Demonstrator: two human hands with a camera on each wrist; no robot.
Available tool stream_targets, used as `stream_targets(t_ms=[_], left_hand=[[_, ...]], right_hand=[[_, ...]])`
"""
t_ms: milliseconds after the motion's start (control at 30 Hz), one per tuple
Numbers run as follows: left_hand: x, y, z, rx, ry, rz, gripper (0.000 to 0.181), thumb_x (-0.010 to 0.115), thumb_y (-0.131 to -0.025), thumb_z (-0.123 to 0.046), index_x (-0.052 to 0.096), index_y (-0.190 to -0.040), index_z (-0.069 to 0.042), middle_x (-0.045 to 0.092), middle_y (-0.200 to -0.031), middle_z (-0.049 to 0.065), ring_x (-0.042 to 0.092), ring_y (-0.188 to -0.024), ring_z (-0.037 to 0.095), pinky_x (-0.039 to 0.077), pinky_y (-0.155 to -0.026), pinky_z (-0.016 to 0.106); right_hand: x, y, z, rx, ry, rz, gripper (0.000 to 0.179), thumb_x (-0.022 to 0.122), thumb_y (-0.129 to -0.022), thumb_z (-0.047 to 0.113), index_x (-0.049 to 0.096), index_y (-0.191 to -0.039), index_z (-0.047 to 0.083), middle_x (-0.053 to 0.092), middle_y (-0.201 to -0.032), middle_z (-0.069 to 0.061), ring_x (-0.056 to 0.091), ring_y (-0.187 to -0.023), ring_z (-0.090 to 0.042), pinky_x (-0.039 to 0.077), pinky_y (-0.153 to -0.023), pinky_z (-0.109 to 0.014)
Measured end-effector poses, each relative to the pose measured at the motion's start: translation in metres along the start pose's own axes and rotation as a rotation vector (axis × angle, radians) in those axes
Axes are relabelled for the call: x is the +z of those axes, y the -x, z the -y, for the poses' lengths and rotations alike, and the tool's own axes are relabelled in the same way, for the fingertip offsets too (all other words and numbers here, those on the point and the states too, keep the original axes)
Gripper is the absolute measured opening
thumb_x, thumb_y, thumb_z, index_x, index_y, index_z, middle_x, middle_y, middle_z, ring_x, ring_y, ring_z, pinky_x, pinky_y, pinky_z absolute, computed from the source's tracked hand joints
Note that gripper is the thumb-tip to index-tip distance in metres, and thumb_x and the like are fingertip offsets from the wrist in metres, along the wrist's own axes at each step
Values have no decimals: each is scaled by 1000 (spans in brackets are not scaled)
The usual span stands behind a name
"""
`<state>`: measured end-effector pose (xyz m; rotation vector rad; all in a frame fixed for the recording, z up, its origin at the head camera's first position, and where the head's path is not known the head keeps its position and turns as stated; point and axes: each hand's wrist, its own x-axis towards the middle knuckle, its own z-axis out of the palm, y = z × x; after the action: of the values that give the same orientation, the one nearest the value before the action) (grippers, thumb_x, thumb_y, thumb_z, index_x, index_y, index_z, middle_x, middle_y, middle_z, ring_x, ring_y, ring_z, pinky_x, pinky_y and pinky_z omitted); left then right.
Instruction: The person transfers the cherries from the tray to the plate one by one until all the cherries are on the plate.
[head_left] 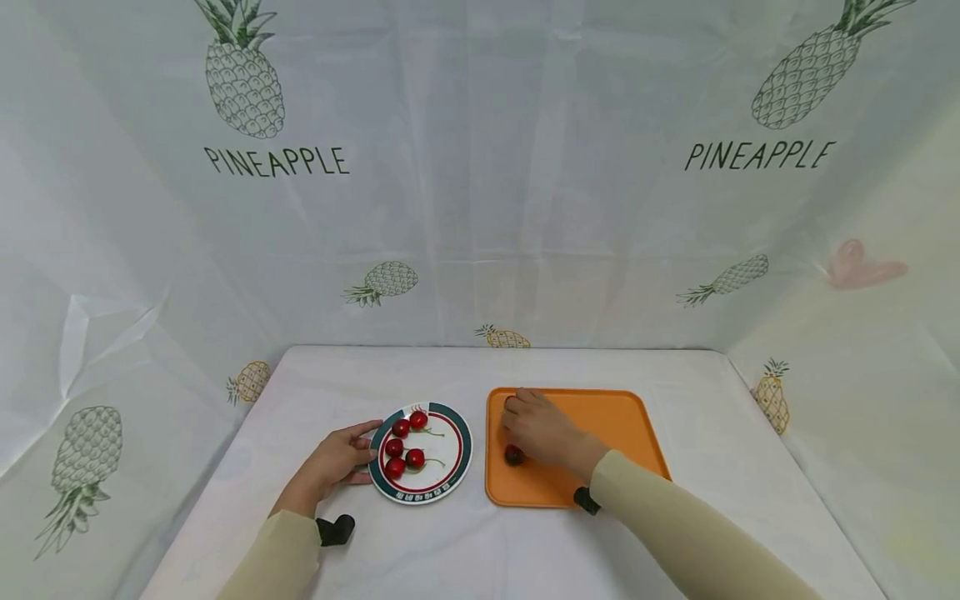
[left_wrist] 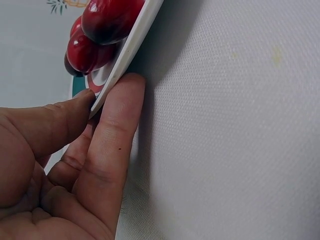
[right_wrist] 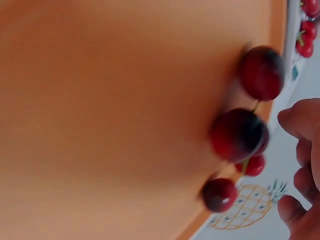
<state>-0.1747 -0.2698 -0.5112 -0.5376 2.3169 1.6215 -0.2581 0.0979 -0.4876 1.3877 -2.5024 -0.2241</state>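
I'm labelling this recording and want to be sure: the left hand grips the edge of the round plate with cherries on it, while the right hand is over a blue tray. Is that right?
Not quite: the tray is orange, as the head view shows. The left hand does grip the edge of the round plate with cherries on it, while the right hand is over the tray.

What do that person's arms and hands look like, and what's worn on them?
Plain beige sleeves reach down near both wrists. The left hand and right hand wear no gloves. A small black piece shows beside each sleeve's end.
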Motion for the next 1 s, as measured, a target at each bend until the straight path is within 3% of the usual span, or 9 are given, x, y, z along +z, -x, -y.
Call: stream_targets(t_ms=[133, 333, 633, 1000], left_hand=[[0, 1, 0, 5, -5, -1, 59, 66, -101, 0, 53, -156, -16, 53, -121, 19, 65, -86, 22, 67, -74, 37], [0, 2, -1, -1, -2, -3, 60, 66, -101, 1, 53, -156, -16, 52, -120, 19, 65, -87, 22, 66, -74, 37], [0, 1, -2, -14, 3, 0, 60, 66, -100, 1, 53, -156, -17, 51, -117, 18, 65, -87, 22, 66, -73, 36], [0, 2, -3, -12, 11, -2, 60, 66, -100, 2, 53, -156, -16, 50, -113, 16, 64, -84, 21, 66, -73, 36]], right_hand=[[4, 10, -5, 13, -41, 49, 19, 81, -95, 27, 79, -109, 14, 68, -103, 0, 51, -99, -21, 55, -89, -33], [6, 18, -6, 23, -71, 49, 13, 76, -99, 27, 79, -106, 17, 67, -98, 3, 49, -96, -19, 51, -85, -32], [14, 27, -10, 25, -32, 68, 15, 77, -98, 26, 79, -111, 18, 71, -107, 3, 52, -100, -20, 52, -84, -32], [16, 40, -13, 62, -47, 73, 10, 78, -97, 26, 78, -102, 18, 57, -91, 5, 44, -91, -17, 43, -73, -28]])
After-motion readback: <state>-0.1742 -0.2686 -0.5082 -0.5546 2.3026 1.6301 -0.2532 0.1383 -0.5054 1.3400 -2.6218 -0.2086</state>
